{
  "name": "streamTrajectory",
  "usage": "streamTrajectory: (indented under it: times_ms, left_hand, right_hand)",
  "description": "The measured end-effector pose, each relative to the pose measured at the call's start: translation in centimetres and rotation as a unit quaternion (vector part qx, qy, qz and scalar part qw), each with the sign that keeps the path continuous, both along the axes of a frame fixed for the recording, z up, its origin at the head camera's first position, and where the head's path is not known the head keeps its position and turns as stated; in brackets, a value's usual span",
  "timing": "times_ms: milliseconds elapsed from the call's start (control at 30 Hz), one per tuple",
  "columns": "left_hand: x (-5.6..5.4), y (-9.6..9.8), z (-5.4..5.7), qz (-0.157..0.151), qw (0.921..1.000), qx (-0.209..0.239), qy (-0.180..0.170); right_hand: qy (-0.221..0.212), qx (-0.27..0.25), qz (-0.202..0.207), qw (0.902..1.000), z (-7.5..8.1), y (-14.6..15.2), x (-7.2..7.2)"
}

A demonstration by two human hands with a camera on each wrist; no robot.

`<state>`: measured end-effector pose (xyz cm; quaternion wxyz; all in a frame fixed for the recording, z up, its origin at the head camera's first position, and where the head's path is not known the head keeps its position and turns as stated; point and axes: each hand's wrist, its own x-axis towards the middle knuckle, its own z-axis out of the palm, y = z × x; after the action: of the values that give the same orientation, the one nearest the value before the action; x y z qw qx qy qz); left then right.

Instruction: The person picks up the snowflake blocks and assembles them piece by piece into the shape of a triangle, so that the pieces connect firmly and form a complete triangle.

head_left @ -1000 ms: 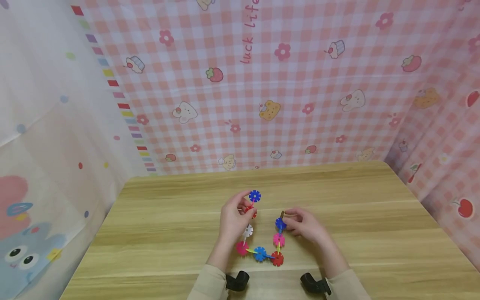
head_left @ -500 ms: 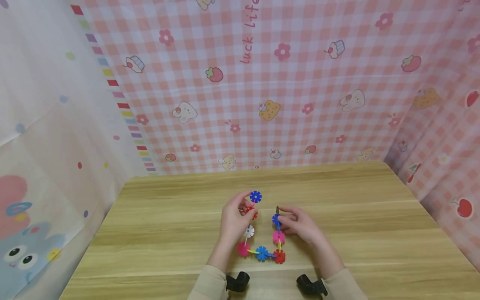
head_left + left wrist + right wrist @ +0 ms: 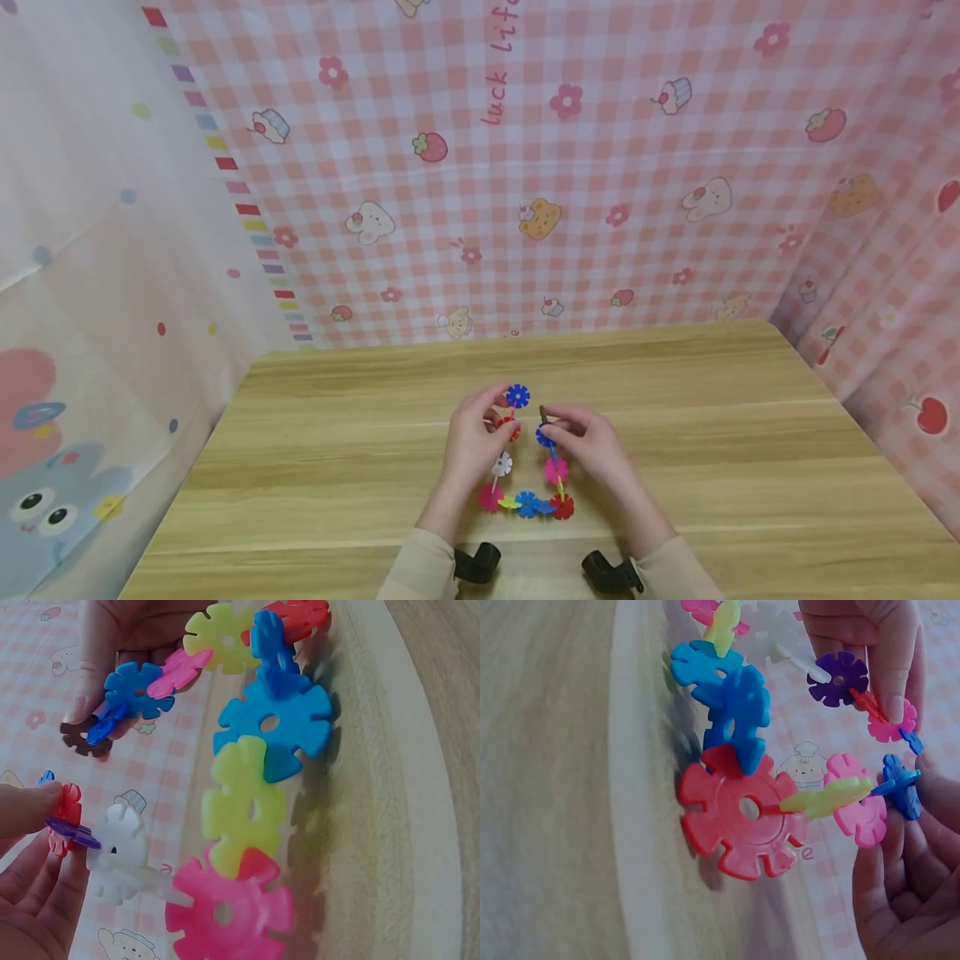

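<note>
A chain of slotted plastic snowflake discs hangs in a U between the two hands. Its low stretch has a light blue disc point(image 3: 527, 504), a red disc point(image 3: 716, 795) and a pink disc point(image 3: 225, 911). My left hand point(image 3: 471, 440) pinches the chain at a small red disc point(image 3: 510, 429), with a dark blue disc point(image 3: 517, 396) sticking out beyond the fingertips. My right hand point(image 3: 596, 446) pinches the other arm at a blue disc point(image 3: 545, 434). Past it a brown disc point(image 3: 73, 740) forms that end, seen edge-on from the head. A small gap separates the two ends.
The wooden table point(image 3: 337, 458) lies beneath the hands, its front edge close to the chain in both wrist views. A pink checked cloth point(image 3: 480, 183) stands behind it. Black wrist mounts point(image 3: 477, 563) jut inward near the sleeves.
My right hand has moved left and slightly away from the body, bringing the brown end closer to the blue end. The left hand has shifted slightly right; both keep their pinch.
</note>
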<state>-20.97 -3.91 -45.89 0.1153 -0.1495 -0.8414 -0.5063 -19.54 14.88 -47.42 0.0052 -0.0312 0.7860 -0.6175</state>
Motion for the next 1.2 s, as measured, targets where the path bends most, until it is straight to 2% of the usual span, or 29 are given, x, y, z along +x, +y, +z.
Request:
streamTrajectory:
  times_ms: [167,300,633,1200]
  left_hand:
    - [0.12,0.03,0.19,-0.016,0.9996,-0.02,0.008]
    - [0.3,0.23,0.44,-0.022,0.9995,-0.022,0.001]
    - [0.47,0.43,0.6,-0.024,0.9986,-0.047,-0.008]
    - [0.57,0.63,0.64,-0.014,0.9995,-0.026,0.013]
  right_hand:
    - [0.025,0.04,0.004,0.9989,0.1,-0.45,-0.05]
    - [0.038,0.052,0.01,0.9979,0.1,-0.62,-0.08]
    - [0.034,0.035,0.015,0.9987,-0.07,-0.65,-0.08]
    - [0.03,0.005,0.021,0.9993,-0.2,-0.39,-0.18]
